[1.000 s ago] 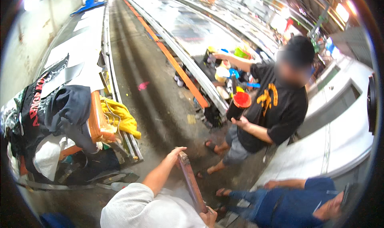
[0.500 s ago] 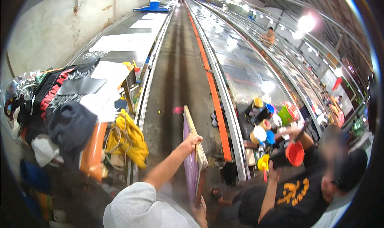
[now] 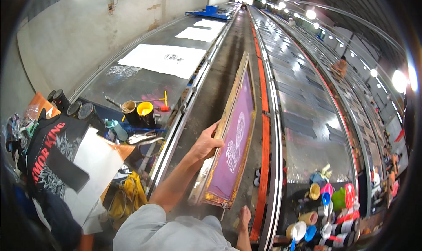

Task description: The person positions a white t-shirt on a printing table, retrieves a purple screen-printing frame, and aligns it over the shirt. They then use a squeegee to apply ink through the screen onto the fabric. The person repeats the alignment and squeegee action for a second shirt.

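One grip of 2 is on the screen (image 3: pixel 232 139): L grip (image 3: pixel 209 142), clamped on its wooden L edge, thumb toward the mesh side. R grip (image 3: pixel 244 218) is nearest the lower rim, apart from the screen, fingers looking curled; can't tell if it holds anything. Screen is up in the air over the aisle (image 3: pixel 222 73), steeply tilted, btwn the L counter (image 3: pixel 151 88) and R counter (image 3: pixel 303 161), set down on neither. Its purple mesh has a pale design (image 3: pixel 236 141), so I'd judge that part made; whether it's inked I can't tell.

Near L: yellow cloth (image 3: pixel 133 190) & black cloth (image 3: pixel 46 152) w/ red lettering. Near R: a cluster of pots (image 3: pixel 314 191). A bit farther L: yellow pot (image 3: pixel 145 108) & brown pot (image 3: pixel 128 106), side by side.

Beyond, on the L counter, near sheet (image 3: pixel 145 57) has a dark print (image 3: pixel 172 57), so at least that bit looks done. Mid sheet (image 3: pixel 196 34) & far sheet (image 3: pixel 209 24): no print I can make out, maybe left to do, but too small to be sure. Past those, blue stand (image 3: pixel 211 11).
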Motion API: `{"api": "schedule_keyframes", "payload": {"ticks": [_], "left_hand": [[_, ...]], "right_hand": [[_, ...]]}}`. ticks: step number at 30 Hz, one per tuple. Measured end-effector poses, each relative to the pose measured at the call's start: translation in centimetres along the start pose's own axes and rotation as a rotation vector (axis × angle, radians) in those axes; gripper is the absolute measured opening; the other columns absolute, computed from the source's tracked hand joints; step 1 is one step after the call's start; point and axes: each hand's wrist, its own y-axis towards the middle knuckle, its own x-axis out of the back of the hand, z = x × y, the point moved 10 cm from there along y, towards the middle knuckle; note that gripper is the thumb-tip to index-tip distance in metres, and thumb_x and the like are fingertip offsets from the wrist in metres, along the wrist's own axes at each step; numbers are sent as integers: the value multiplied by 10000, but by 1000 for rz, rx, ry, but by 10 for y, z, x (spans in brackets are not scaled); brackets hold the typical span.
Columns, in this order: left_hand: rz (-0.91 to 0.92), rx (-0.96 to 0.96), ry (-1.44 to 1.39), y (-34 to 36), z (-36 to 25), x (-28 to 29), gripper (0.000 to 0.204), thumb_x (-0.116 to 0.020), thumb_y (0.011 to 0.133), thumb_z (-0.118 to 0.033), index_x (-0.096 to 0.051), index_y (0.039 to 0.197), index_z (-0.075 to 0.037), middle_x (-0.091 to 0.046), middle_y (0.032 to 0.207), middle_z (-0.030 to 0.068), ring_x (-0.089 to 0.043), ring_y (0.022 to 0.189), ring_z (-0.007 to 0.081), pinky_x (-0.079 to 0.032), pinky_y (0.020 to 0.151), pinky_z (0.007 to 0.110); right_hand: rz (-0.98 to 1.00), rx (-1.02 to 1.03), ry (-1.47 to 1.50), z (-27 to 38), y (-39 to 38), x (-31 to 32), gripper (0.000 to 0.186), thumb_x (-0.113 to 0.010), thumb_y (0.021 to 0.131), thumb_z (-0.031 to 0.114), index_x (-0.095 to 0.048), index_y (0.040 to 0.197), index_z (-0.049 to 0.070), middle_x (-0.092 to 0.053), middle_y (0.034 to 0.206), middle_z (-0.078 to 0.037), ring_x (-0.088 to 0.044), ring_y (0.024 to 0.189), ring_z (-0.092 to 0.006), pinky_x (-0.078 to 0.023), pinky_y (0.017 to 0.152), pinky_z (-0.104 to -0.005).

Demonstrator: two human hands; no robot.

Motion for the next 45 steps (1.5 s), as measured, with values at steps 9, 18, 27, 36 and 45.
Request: {"api": "schedule_keyframes", "payload": {"ticks": [9, 18, 27, 36, 45], "left_hand": [[14, -178, 80, 164, -69, 61, 941, -723, 714, -42, -267, 1531, 55, -463, 1468, 129, -480, 1303, 175, -357, 1098, 307], [-313, -190, 133, 294, -62, 172, 831, -697, 810, -163, -310, 1520, 31, -523, 1389, 100, -508, 1240, 163, -392, 1039, 283], [-847, 96, 468, 442, 14, 417, 475, -767, 851, -413, -723, 1028, 25, -666, 774, 47, -587, 673, 118, -455, 610, 290], [-752, -49, 451, 638, -36, 514, 403, -886, 715, -206, -703, 994, 21, -675, 843, 33, -592, 769, 107, -482, 692, 291], [-1204, -19, 258, 642, -41, 637, 397, -885, 695, -175, -669, 960, 28, -659, 767, 55, -592, 655, 117, -504, 615, 282]], "right_hand": [[666, -232, 414, 179, 248, -225, 681, -330, 1015, 627, -446, 1436, 104, -573, 1337, -117, -573, 1194, -308, -470, 1020, -471], [670, -231, 279, 319, 501, -329, 610, -384, 1015, 597, -553, 1352, 118, -621, 1284, -97, -579, 1201, -265, -451, 1034, -458], [414, 131, 100, 469, 751, -393, 656, -476, 995, 582, -533, 1371, 47, -601, 1292, -60, -571, 1183, -260, -445, 1021, -418], [728, 323, 185, 700, 829, -528, 549, -520, 1001, 467, -540, 1343, 38, -569, 1300, -106, -549, 1194, -267, -453, 994, -419], [536, 660, -485, 753, 998, -795, 361, -725, 881, 196, -590, 1141, -16, -615, 1007, -63, -572, 923, -177, -469, 807, -346]]}}
